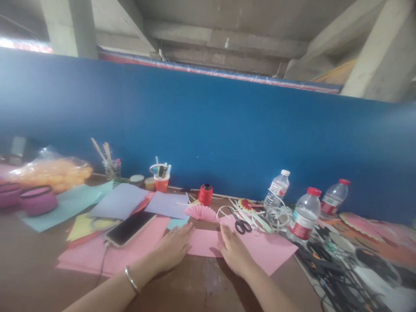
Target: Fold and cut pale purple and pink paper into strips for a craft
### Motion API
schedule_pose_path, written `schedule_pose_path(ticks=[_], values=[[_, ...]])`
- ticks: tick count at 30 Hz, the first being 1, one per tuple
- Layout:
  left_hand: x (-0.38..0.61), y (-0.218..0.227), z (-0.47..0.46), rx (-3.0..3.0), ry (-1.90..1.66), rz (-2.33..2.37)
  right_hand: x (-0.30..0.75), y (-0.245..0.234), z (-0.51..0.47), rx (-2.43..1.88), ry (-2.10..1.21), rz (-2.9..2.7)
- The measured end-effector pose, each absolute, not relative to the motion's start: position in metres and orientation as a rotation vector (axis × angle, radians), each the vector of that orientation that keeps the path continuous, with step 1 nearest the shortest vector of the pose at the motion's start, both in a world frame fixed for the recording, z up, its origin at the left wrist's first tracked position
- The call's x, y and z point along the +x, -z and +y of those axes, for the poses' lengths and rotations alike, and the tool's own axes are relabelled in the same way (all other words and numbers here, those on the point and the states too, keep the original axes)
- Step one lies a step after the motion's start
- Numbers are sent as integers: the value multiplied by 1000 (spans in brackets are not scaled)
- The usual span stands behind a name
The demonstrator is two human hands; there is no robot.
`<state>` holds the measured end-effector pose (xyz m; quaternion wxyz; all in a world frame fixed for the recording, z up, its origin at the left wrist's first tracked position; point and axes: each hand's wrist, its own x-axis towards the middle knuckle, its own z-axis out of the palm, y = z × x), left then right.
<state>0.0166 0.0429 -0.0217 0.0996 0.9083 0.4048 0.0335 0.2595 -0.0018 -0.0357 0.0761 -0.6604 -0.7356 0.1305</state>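
Note:
My left hand [173, 247] lies flat, fingers stretched out, on the left end of a small pink paper strip [204, 242] on the brown table. My right hand [234, 252] lies flat on the strip's right end, over a larger pink sheet [269, 250]. A silver bangle [131, 279] circles my left wrist. A folded pink paper fan [200, 212] sits just beyond the strip. Black-handled scissors [239, 223] lie right of the fan, close to my right fingertips. Neither hand holds anything.
A phone [130, 228] lies on pink paper at left, among coloured sheets. A red thread spool [205, 194], a red cup of pens [161, 182], three water bottles [303, 216], purple bowls [38, 200] and a blue partition [208, 130] behind. Black cables clutter the right.

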Motion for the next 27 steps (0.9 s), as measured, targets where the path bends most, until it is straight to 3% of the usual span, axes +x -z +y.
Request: schedule_pose_path(ticks=[12,21,27], values=[[-1,12,50,2734,2,1087,280,32,3,-1874,-446,-2257],[-2,7,62,2576,-266,1222,289,29,6,-1763,-367,-1963],[1,10,66,2355,-355,1364,288,29,5,-1683,-545,-1780]])
